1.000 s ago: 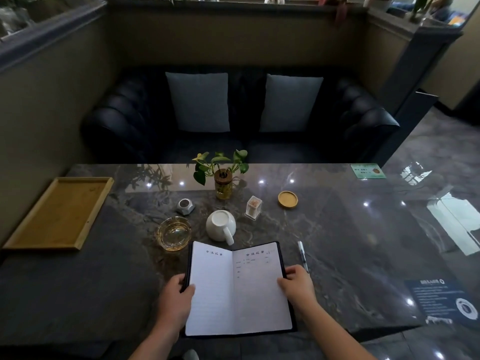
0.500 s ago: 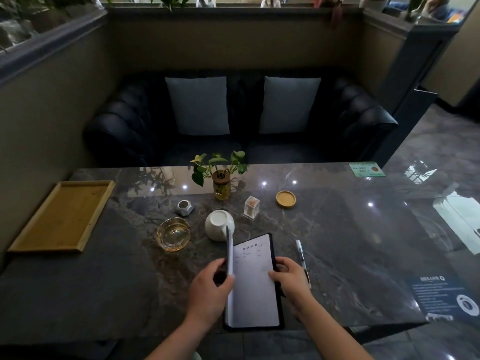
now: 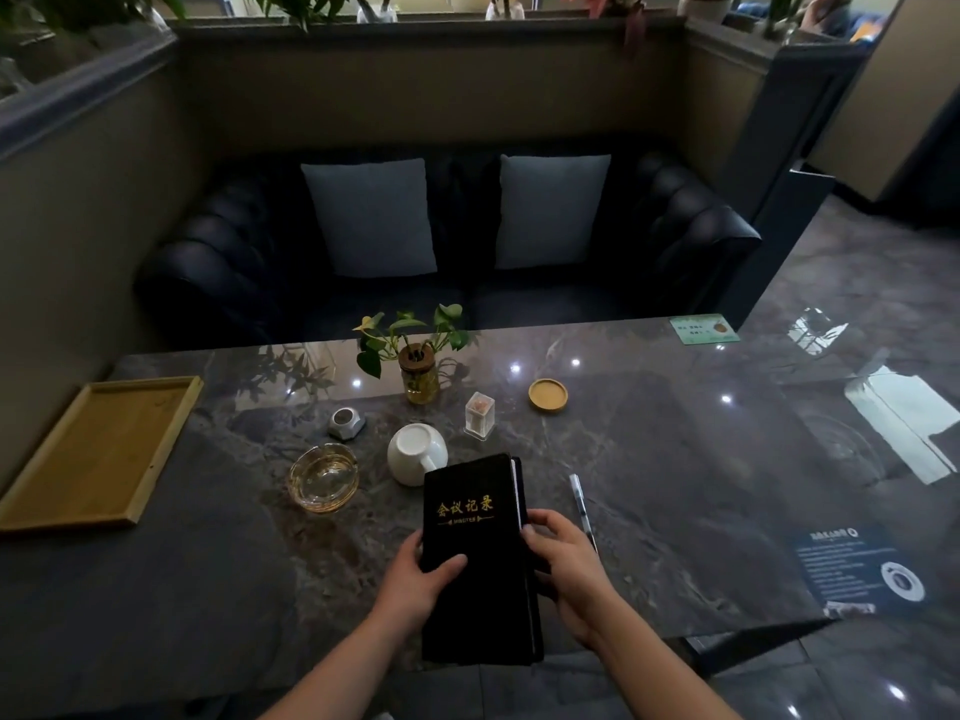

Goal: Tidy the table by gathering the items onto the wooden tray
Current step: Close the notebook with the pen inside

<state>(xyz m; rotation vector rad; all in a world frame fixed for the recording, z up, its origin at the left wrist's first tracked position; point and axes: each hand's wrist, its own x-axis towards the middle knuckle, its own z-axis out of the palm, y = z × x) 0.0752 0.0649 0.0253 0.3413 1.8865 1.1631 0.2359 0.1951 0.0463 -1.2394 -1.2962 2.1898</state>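
Both hands [image 3: 421,576] grip closed notebook [image 3: 470,543]; wooden tray [image 3: 31,504] bare.

We see a dim room, lit mostly from the right, where a bright window patch glares off the glossy table [image 3: 675,459] and the polished floor [image 3: 857,262]. Small white ceiling-light reflections dot the tabletop. The sofa [image 3: 691,241] sinks into near-black shadow with little detail, while its two pillows [image 3: 371,215] catch pale light. Wide-angle distortion bends the walls and table edges toward the frame borders. We find the centre fairly sharp: gold lettering on the black notebook [image 3: 467,517] reads clearly. The corners look softer and noisier.
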